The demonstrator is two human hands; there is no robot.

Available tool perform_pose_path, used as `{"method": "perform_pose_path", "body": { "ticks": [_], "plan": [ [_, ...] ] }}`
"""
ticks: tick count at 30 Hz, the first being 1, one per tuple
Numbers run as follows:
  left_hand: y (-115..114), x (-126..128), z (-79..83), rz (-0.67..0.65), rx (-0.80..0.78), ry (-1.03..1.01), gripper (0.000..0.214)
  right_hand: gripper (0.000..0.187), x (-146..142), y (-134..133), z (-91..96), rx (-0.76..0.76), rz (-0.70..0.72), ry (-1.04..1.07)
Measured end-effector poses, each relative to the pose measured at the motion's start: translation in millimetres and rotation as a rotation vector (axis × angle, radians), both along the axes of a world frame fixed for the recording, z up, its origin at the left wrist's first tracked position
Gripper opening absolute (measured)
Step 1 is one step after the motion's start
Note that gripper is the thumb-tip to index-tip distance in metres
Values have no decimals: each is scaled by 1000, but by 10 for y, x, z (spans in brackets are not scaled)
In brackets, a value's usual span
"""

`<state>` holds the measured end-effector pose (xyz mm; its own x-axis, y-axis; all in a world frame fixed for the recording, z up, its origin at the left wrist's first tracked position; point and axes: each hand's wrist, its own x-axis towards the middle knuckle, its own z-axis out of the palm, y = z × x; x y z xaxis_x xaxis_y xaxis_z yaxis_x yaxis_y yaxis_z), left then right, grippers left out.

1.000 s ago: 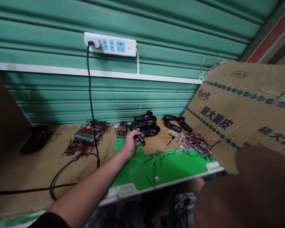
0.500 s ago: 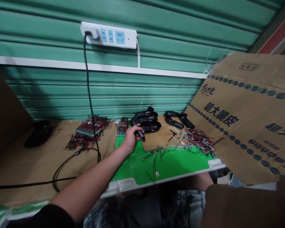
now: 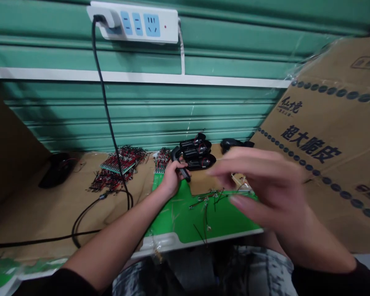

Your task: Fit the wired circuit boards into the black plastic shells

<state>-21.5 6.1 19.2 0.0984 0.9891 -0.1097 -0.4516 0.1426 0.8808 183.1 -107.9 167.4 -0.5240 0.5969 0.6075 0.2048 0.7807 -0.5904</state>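
Note:
My left hand [image 3: 171, 177] reaches far across the bench and is closed round a curved black plastic part [image 3: 179, 161] at the edge of a stack of similar black parts [image 3: 197, 150]. My right hand [image 3: 260, 186] hovers close to the camera above the green mat [image 3: 179, 216], blurred, with fingers stretched out and nothing in them. It hides the loose red and black wires on the right side of the mat. Short wire pieces [image 3: 206, 200] lie on the mat between the two hands.
A white power strip [image 3: 135, 24] hangs on the green shutter, its black cable [image 3: 111, 127] running down across the cardboard-covered bench. Bundles of red wired boards [image 3: 119, 166] lie left of the mat. A large cardboard sheet [image 3: 329, 139] leans at right. A black object [image 3: 57, 169] sits far left.
My right hand has come up into view from the lower right, over the mat. The left hand keeps its hold on the black part. The camera has tilted down slightly.

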Motion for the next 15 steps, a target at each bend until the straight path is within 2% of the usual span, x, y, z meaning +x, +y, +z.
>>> {"method": "perform_pose_path", "body": {
  "ticks": [2, 4, 7, 10, 13, 15],
  "plan": [
    [6, -3, 5, 26, -10, -35, 39, 27, 34, 365, -146, -44, 31, -207],
    [2, -3, 9, 25, -31, -58, 41, 12, 118, 701, -365, -128, 105, -412],
    [-7, 8, 3, 11, -38, -35, 49, 13, 267, 1017, -705, -202, 129, -543],
    [-11, 39, -20, 46, -47, 23, 50, 17, 355, 1111, -916, -254, 139, -610],
    [-20, 81, -45, 55, -59, 63, 45, 26, 362, 1122, -1018, -314, 189, -660],
    [-31, 106, -57, 42, -59, 96, 43, 24, 343, 1135, -1076, -323, 199, -687]
  ]
}}
